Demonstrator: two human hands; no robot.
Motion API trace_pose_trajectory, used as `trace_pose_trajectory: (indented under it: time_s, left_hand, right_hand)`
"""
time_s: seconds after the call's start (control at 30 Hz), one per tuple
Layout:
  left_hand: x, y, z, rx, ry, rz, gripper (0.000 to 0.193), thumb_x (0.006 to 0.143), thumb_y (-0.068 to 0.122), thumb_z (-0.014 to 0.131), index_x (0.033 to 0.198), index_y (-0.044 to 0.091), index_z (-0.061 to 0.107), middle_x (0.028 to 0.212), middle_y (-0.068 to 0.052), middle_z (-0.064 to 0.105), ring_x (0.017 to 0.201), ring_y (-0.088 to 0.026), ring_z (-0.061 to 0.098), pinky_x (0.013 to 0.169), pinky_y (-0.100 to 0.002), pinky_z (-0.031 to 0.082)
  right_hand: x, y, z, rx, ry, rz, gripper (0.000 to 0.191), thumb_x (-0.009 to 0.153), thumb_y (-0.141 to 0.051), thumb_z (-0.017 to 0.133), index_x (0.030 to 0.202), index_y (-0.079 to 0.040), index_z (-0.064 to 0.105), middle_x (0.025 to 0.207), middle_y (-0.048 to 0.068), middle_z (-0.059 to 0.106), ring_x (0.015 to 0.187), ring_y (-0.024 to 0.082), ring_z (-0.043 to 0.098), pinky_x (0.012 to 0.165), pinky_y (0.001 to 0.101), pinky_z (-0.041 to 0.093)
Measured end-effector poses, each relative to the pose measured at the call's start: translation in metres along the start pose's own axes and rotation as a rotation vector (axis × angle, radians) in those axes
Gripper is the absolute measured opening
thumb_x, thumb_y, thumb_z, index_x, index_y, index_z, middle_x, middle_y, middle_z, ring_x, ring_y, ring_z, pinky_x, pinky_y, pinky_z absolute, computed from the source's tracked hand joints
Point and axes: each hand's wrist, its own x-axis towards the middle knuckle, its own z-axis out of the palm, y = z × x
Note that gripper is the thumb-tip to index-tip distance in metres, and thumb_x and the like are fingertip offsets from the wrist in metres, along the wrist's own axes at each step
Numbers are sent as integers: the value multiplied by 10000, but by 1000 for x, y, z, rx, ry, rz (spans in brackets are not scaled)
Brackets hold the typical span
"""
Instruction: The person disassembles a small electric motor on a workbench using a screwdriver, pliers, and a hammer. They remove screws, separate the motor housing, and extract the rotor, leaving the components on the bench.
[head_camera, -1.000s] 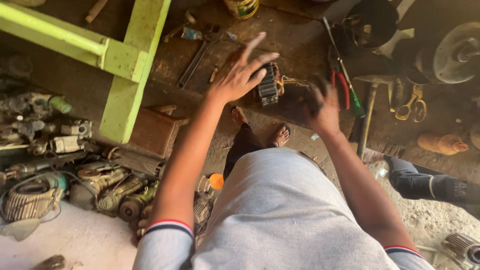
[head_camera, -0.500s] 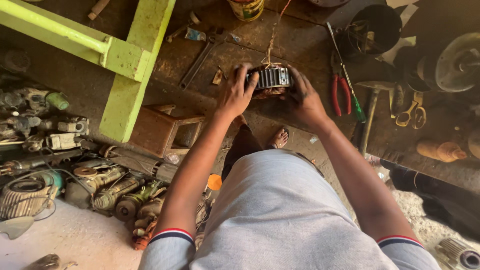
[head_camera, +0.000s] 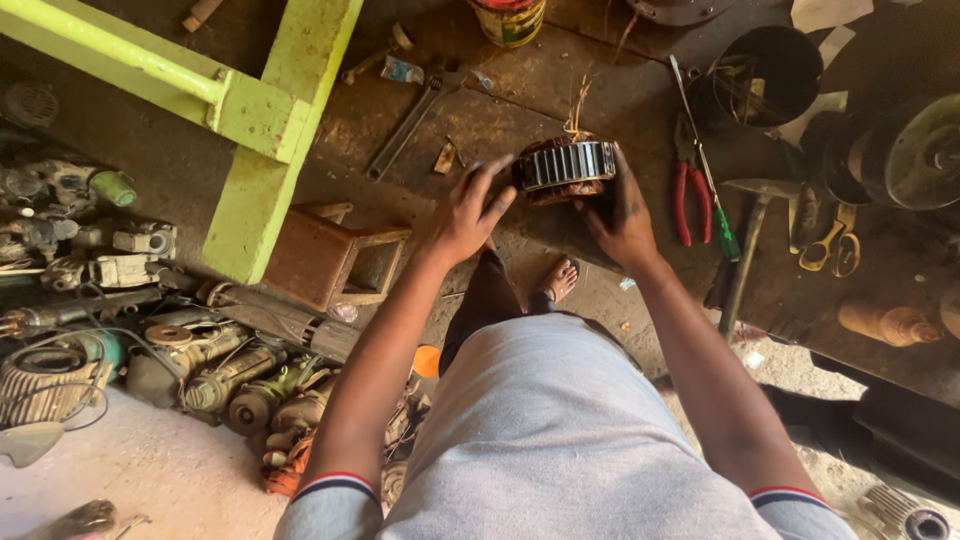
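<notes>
Grimy brown workbench (head_camera: 600, 80) carries a round, copper-wound, steel-ribbed motor stator (head_camera: 563, 168), left of red-handled pliers (head_camera: 690, 200). Left hand (head_camera: 467, 215) and right hand (head_camera: 622, 215) cup its sides, apparently positioning it; turning demands firm grip.

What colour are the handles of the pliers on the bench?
Red; the pliers show clearly in the head view.

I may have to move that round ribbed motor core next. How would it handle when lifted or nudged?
The motor core looks like solid metal laminations, so probably heavy for its size and stiff. Being round, it may roll if released; both the left hand and right hand steady it. Its protruding wire strands look fragile.
</notes>
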Motion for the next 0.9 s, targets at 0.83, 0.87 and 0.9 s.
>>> trace_pose_trajectory:
  time_s: [0.83, 0.87, 0.9]
  left_hand:
    - [-193, -273, 40, -324, 279, -918, 334, 976, 298, 629, 1238, 91, 635, 1180, -149, 681, 1000, -298, 673, 822, -401, 550]
    - [-191, -283, 36, -382, 279, -993, 374, 980, 334, 617, 1274, 104, 616, 1203, -146, 663, 1012, -300, 652, 819, -409, 537]
    - [-187, -293, 33, -551, 337, -1111, 414, 984, 371, 606, 1311, 117, 596, 1225, -143, 646, 1025, -302, 632, 817, -416, 524]
  right_hand:
    - [-29, 42, 21, -422, 189, 7, 898, 937, -379, 675, 1634, -9, 246, 1511, 319, 488, 1376, 478, 537, 1187, 504, 459]
    - [-33, 42, 25, -396, 212, 14, 872, 947, -394, 656, 1618, 6, 268, 1480, 308, 504, 1342, 481, 549, 1163, 517, 462]
    - [-35, 45, 24, -375, 239, 11, 849, 957, -409, 637, 1601, 21, 290, 1449, 297, 520, 1308, 485, 560, 1139, 531, 465]
